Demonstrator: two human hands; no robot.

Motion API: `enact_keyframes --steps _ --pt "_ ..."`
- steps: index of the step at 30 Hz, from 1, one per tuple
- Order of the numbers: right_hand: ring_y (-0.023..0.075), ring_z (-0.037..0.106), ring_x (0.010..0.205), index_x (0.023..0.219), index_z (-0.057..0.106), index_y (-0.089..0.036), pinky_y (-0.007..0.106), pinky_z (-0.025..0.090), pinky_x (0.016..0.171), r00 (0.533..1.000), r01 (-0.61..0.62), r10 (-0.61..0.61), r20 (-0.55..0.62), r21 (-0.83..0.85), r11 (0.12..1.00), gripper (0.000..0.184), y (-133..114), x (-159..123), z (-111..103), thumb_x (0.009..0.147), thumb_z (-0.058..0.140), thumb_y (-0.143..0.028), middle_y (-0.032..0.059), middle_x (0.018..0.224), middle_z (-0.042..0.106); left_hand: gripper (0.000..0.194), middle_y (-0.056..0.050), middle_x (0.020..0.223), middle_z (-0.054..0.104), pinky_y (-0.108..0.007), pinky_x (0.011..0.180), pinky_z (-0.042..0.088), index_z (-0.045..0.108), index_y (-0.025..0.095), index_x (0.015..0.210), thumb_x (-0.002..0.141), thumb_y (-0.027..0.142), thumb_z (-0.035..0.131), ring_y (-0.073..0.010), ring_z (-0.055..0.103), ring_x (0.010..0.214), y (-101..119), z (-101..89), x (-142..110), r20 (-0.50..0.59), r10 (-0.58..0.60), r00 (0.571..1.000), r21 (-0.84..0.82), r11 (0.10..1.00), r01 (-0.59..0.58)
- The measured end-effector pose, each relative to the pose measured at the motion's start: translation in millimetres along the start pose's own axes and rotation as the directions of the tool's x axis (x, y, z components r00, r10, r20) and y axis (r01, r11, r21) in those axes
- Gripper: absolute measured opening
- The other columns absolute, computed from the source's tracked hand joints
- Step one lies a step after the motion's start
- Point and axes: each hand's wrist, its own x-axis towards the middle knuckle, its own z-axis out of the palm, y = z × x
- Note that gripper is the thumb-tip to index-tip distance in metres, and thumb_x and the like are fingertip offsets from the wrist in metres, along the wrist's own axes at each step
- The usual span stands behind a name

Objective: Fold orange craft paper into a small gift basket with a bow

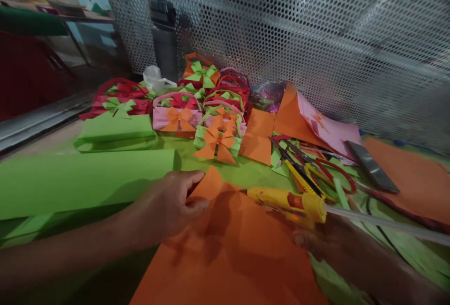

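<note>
My left hand point(179, 204) pinches the far left corner of a large sheet of orange paper point(246, 258) between thumb and fingers, and that corner is lifted and bent. In my right hand point(323, 239) is a yellow glue gun point(281, 198), its nozzle pointing left at the far edge of the sheet. A clear glue stick point(386, 223) sticks out of the gun's back end, and a small red light glows on its body. The fingers of my right hand are partly hidden beneath the gun.
Several small paper bags with bows point(218, 143) stand beyond the sheet. Folded green paper point(84, 178) lies at left. Scissors point(337, 174), a box cutter point(302, 174) and a phone point(371, 167) lie at right. A dark bottle point(165, 45) stands by a perforated metal panel point(281, 28).
</note>
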Motion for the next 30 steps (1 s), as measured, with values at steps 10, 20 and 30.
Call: enact_keyframes --steps 10,20,30 --pt "0.018 0.061 0.063 0.086 0.062 -0.023 0.027 0.052 0.055 0.992 -0.121 0.102 0.078 0.296 0.948 0.028 -4.5 -9.0 -6.7 0.078 0.05 -0.047 0.003 0.067 0.063 0.016 0.008 0.05 0.03 -0.023 0.044 0.018 0.039 0.018 0.059 0.069 0.029 0.046 -0.0076 0.027 0.048 1.1 1.1 0.7 -0.03 0.024 0.999 -0.045 0.999 -0.025" --pt "0.0157 0.051 0.039 0.131 0.034 -0.025 0.025 0.039 0.035 0.914 -0.028 0.084 -0.396 0.145 0.989 0.061 -18.9 -4.0 12.6 0.076 0.056 -0.042 -0.0021 0.056 0.06 0.014 0.007 0.053 0.035 -0.023 0.046 0.021 0.036 0.019 0.061 0.07 0.024 0.045 -0.0093 0.03 0.05 6.6 -2.3 -1.2 -0.031 0.03 0.999 -0.022 0.999 -0.031" --pt "0.013 0.05 0.037 0.14 0.005 -0.014 0.023 0.035 0.039 0.958 0.096 -0.07 -0.277 0.083 0.992 0.069 -27.9 -4.2 30.7 0.081 0.04 -0.02 -0.0046 0.054 0.058 0.018 0.009 0.051 0.024 -0.022 0.042 0.018 0.034 0.02 0.066 0.078 0.029 0.043 -0.0082 0.022 0.047 8.2 -5.4 -5.7 -0.111 0.08 0.991 -0.049 0.995 -0.086"
